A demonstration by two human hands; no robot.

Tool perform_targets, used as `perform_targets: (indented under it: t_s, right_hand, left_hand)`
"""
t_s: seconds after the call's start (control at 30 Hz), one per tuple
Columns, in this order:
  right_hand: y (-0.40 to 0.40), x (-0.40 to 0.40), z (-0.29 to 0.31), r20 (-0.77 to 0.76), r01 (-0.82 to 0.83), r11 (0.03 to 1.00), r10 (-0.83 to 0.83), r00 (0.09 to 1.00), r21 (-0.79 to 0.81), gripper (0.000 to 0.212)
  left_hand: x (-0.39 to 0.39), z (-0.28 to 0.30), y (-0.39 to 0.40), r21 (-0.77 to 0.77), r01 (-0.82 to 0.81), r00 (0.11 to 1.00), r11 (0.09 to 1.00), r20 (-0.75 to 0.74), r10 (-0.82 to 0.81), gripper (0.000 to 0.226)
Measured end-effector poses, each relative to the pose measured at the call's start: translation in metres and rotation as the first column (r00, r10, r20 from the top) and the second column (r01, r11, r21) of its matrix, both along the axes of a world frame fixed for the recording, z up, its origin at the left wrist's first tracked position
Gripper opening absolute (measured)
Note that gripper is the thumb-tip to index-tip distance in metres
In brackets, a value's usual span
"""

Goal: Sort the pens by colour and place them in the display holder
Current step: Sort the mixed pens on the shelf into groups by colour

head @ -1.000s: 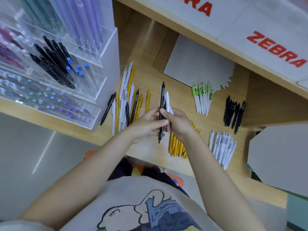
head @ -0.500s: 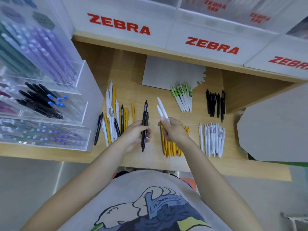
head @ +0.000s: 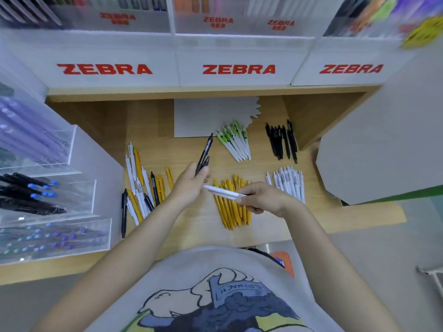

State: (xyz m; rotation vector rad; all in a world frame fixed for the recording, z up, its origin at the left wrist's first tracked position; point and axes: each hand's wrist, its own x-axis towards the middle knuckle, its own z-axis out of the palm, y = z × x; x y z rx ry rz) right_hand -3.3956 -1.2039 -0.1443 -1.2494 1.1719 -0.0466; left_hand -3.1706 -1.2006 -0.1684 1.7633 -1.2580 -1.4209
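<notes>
Hands up over the wooden shelf (head: 191,226), both busy. Left hand (head: 189,185) has its fingers curled round two black pens (head: 203,156), gripped low on the barrels so the tips point up and away toward the back. Right hand (head: 263,200) pinches two white pens (head: 223,191) near one end, and they lie almost level, reaching left toward the other hand's wrist, just above the yellow pens (head: 232,204) fanned on the wood.

Sorted heaps sit round about: white pens with green clips (head: 236,142) at the back, a black pile (head: 281,142) to their right, a plain white pile (head: 288,183) nearer. A mixed, unsorted bunch (head: 141,185) of white, yellow and black lies at left. Beside it, the clear acrylic display holder (head: 60,188) steps up in tiers, black pens with blue ends in its middle tier.

Motion blur smears the upper racks and the holder's top tiers, so colours there are only streaks. Right hand's fingertips are tucked under, and how many fingers touch the pens can't be made out. Right pile's lower ends vanish behind that wrist.
</notes>
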Motion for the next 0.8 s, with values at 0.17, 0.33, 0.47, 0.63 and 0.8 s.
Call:
perform_targets:
  t_s: [0.17, 0.33, 0.47, 0.63, 0.8]
  right_hand:
    - [-0.009, -0.007, -0.001, 0.029, 0.048, 0.998, -0.049, 0.998, 0.038, 0.021]
    - [-0.012, -0.014, -0.013, 0.158, 0.502, 0.858, -0.513, 0.843, 0.11, 0.014]
    - [-0.01, -0.012, -0.02, 0.228, 0.722, 0.636, -0.771, 0.594, 0.271, 0.013]
    - [0.006, -0.018, -0.028, 0.235, 0.716, 0.639, -0.77, 0.594, 0.283, 0.012]
    - [0.005, -0.071, -0.034, 0.193, 0.711, 0.684, -0.729, 0.657, 0.161, 0.013]
  left_hand:
    - [-0.023, 0.008, 0.0, 0.165, 0.359, 0.933, 0.919, -0.056, -0.355, 0.017]
    - [-0.033, -0.004, 0.013, 0.241, 0.257, 0.957, 0.936, -0.199, -0.211, 0.024]
    - [-0.065, -0.009, 0.018, 0.25, 0.041, 0.981, 0.967, -0.193, 0.008, 0.028]
    - [-0.114, -0.013, 0.016, 0.156, -0.083, 0.988, 0.984, -0.114, 0.102, 0.023]
    - [-0.156, -0.021, 0.012, 0.164, -0.053, 0.992, 0.985, -0.104, 0.071, 0.024]
